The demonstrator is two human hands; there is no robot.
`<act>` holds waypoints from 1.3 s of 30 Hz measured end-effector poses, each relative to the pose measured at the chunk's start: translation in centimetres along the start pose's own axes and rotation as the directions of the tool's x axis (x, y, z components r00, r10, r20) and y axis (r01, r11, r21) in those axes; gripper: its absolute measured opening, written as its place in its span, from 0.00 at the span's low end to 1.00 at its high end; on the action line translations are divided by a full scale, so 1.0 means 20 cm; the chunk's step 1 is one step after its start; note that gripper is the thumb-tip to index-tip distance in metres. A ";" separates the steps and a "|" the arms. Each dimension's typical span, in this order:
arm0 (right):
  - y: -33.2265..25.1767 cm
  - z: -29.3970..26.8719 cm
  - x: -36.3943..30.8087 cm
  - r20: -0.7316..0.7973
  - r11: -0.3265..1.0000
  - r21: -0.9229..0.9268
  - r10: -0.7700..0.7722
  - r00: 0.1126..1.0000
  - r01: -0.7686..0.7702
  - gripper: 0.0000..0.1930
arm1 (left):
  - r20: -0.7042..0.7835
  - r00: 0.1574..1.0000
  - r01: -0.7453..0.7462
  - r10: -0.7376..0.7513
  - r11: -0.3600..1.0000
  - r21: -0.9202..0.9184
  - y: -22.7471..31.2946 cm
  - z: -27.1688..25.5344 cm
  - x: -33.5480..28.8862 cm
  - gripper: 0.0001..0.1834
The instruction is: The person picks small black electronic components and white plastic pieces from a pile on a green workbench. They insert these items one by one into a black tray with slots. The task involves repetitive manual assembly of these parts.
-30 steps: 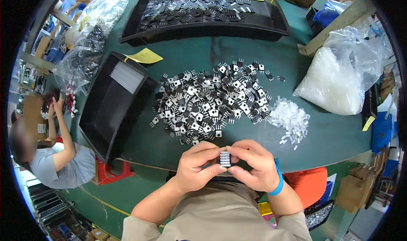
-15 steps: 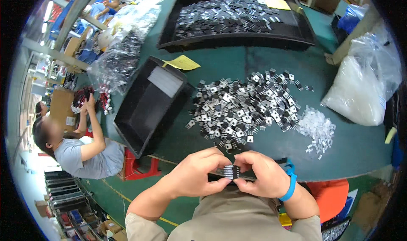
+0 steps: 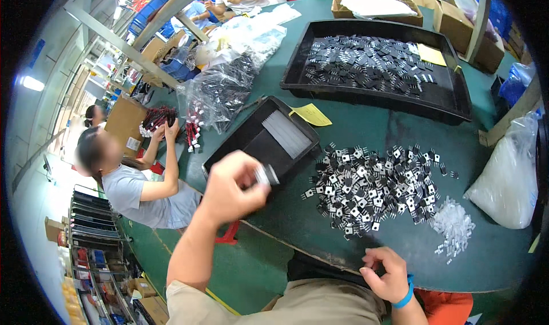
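My left hand (image 3: 229, 190) is raised over the near end of a black bin (image 3: 243, 145). Pinched between its thumb and fingers is a small stack of transistors (image 3: 266, 175), slightly blurred. Inside the bin, a neat block of pale, ridged strips (image 3: 286, 134) lies toward the right end. My right hand (image 3: 390, 274), with a blue wristband, hovers by the table's front edge. Its fingers are loosely curled with the thumb apart, and I see nothing in them. Beyond it spreads a heap of loose transistors (image 3: 374, 190), black with silver tabs and legs. Small translucent white pieces (image 3: 454, 228) lie to its right.
A large black tray (image 3: 372, 99) of black parts stands at the back. A bag of white pieces (image 3: 509, 173) is at right. Yellow paper (image 3: 311, 114) sticks out by the bin. At left, a person (image 3: 134, 187) handles red-black wires (image 3: 159, 121) near clear plastic bags (image 3: 223, 87).
My hands have parted. The left has carried the transistor stack left and up, over the black bin; the right has let go and dropped toward the table edge. The view has swung left.
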State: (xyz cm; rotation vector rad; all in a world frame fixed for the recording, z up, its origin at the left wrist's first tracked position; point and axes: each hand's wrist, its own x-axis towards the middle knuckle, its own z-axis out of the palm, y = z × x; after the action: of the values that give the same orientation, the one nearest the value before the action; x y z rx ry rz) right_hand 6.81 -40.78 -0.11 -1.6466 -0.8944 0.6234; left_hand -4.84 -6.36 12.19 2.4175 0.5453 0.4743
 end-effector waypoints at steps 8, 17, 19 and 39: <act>0.09 0.07 -0.05 0.003 0.999 0.010 0.037 0.999 -0.037 0.13 | -0.147 0.964 0.263 -0.221 0.870 0.418 -0.68 0.12 0.27 0.14; 0.11 0.07 -0.06 0.023 0.999 0.024 0.021 1.000 -0.022 0.13 | -0.225 0.909 0.416 -0.350 0.730 0.543 -0.77 0.26 0.34 0.18; 0.12 0.07 -0.06 0.023 1.000 0.020 0.014 1.000 -0.015 0.13 | -0.222 0.904 0.424 -0.366 0.695 0.581 -0.75 0.28 0.36 0.19; 0.12 0.06 -0.06 0.024 0.998 0.051 -0.027 0.999 0.026 0.12 | -0.220 0.893 0.395 -0.392 0.451 0.800 -0.63 0.27 0.38 0.25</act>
State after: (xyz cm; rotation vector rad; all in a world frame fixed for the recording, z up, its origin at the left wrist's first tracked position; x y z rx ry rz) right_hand 5.69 -41.28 -2.77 -1.5827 -0.9098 0.6445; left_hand 0.63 3.90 1.74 2.9924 1.6147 -0.0449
